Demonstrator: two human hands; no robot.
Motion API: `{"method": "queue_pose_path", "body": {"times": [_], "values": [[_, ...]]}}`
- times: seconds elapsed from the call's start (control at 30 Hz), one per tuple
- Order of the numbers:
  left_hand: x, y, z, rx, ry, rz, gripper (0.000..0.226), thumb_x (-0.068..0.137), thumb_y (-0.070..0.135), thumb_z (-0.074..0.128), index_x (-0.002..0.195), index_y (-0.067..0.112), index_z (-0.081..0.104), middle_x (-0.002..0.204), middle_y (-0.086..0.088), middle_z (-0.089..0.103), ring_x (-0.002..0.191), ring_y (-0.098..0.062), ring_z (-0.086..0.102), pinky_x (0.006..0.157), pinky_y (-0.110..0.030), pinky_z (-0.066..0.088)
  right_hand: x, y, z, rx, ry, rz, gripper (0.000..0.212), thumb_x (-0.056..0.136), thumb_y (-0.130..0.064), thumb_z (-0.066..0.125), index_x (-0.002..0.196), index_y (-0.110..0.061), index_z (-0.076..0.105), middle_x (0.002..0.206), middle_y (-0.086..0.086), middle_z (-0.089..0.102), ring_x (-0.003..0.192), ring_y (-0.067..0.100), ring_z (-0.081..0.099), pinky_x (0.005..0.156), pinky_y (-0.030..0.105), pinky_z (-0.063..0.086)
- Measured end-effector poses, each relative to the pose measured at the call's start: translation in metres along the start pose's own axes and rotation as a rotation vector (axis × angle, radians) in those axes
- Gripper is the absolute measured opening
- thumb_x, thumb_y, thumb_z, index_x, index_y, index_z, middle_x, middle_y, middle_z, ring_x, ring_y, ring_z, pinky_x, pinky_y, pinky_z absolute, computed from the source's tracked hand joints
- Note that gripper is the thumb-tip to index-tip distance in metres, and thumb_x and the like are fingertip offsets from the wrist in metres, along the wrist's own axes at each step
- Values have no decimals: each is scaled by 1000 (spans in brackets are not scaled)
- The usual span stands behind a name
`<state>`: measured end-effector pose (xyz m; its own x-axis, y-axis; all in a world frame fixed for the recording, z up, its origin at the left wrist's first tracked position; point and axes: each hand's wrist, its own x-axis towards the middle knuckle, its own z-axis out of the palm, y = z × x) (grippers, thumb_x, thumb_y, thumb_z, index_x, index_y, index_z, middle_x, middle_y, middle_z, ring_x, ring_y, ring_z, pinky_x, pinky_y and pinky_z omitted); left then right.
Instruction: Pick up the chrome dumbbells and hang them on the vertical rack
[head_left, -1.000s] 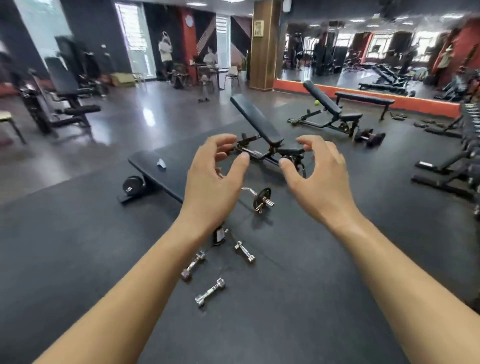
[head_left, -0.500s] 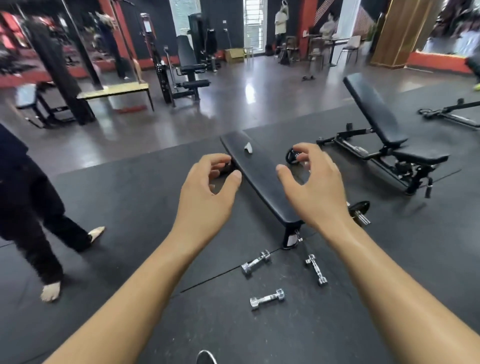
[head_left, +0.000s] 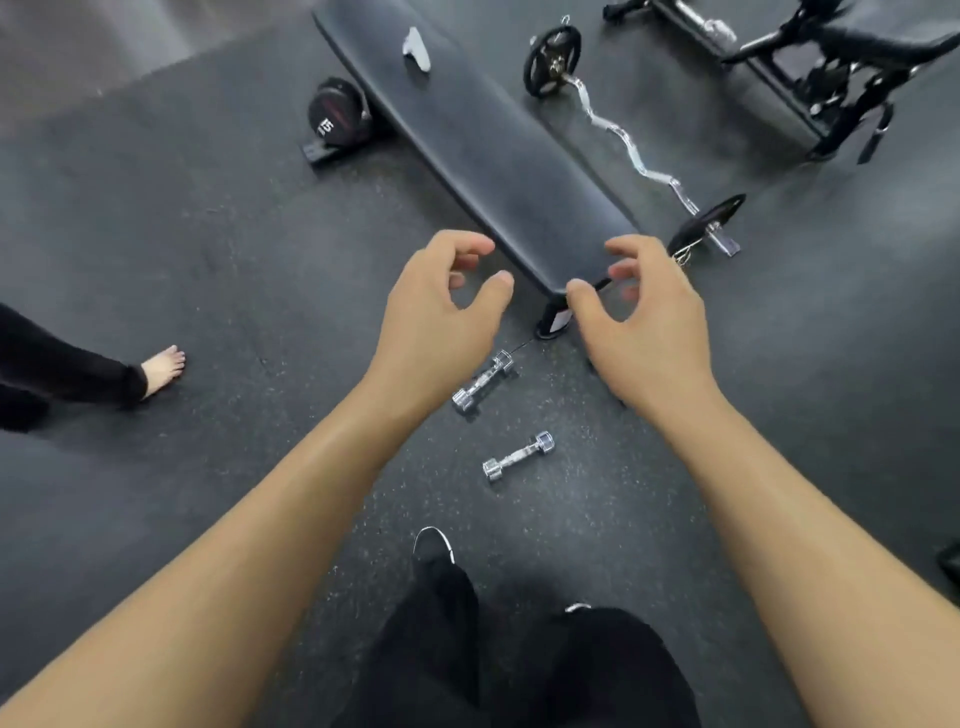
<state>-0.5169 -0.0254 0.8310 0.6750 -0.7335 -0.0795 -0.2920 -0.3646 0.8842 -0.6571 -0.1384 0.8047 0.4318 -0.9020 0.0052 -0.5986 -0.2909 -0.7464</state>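
While two chrome dumbbells lie on the rubber floor at 6 o'clock from the flat bench end, we hold our left hand and right hand above them, half curled and empty, probably prepared for grasping; the vertical rack is not visible.

The far dumbbell is small and shiny. It lies flat and slanted on the dark floor, near the foot of the bench. The near dumbbell looks the same and lies close by, not touching it.
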Motion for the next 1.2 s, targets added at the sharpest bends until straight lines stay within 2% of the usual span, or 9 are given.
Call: {"method": "queue_pose_path", "body": {"times": [0.23, 0.37, 0.57, 0.7, 0.8, 0.9, 1.0, 1.1, 1.2], "values": [[82, -110, 74, 37, 31, -139, 22, 99, 31, 66, 119, 33, 58, 120, 13, 61, 114, -7, 57, 102, -25, 46, 65, 100, 91, -64, -90, 46, 49, 92, -53, 66, 134, -33, 52, 122, -6, 59, 116, 23, 56, 99, 35, 45], [105, -210, 134, 103, 18, -243, 23, 99, 33, 66, 119, 33, 57, 119, 15, 60, 113, -8, 58, 99, -22, 44, 90, 190, 162, -62, -159, 74, 57, 90, -65, 59, 137, -35, 50, 127, -6, 58, 122, 20, 53, 107, 44, 46], [89, -385, 239, 138, -20, -480, 25, 97, 35, 68, 120, 31, 59, 109, 17, 60, 109, -10, 59, 99, -32, 49, 76, 357, 273, -117, -255, 197, 70, 94, -67, 57, 153, -37, 33, 135, -5, 50, 125, 20, 50, 107, 46, 46], [66, -487, 311, 134, -105, -649, 44, 95, 41, 70, 134, 26, 55, 131, 1, 58, 115, -16, 58, 99, -39, 51, 48, 453, 338, -146, -260, 285, 76, 93, -64, 58, 157, -39, 25, 147, -1, 44, 132, 24, 49, 109, 52, 45], [58, -548, 351, 152, -120, -717, 58, 89, 44, 76, 138, 24, 50, 134, -3, 54, 118, -22, 58, 98, -39, 52, 36, 510, 378, -187, -247, 328, 77, 93, -62, 59, 157, -38, 25, 147, 2, 44, 129, 25, 50, 107, 50, 46], [54, -602, 374, 230, -141, -787, 71, 82, 49, 81, 140, 25, 48, 141, -6, 51, 124, -26, 54, 87, -31, 42, 31, 553, 416, -249, -267, 373, 76, 94, -59, 60, 158, -35, 26, 146, 3, 45, 128, 26, 50, 105, 45, 46], [54, -644, 392, 275, -158, -835, 75, 82, 53, 80, 143, 26, 46, 143, -7, 47, 128, -28, 50, 88, -31, 38, 27, 581, 448, -274, -311, 397, 74, 96, -55, 60, 159, -33, 27, 145, 5, 44, 128, 26, 48, 96, 36, 40], [55, -674, 406, 202, -175, -919, 79, 81, 58, 79, 143, 25, 44, 139, -2, 49, 114, -23, 57, 90, -32, 46, 24, 597, 471, -299, -355, 421, 69, 98, -56, 58, 156, -33, 30, 142, 6, 45, 123, 29, 49, 89, 35, 37], [56, -692, 416, 24, -130, -1028, 86, 73, 64, 80, 142, 28, 42, 129, 1, 54, 110, -24, 65, 95, -45, 58, 30, 607, 486, -283, -370, 511, 66, 97, -57, 58, 154, -34, 33, 138, 5, 46, 113, 29, 55, 89, 37, 40]]}}
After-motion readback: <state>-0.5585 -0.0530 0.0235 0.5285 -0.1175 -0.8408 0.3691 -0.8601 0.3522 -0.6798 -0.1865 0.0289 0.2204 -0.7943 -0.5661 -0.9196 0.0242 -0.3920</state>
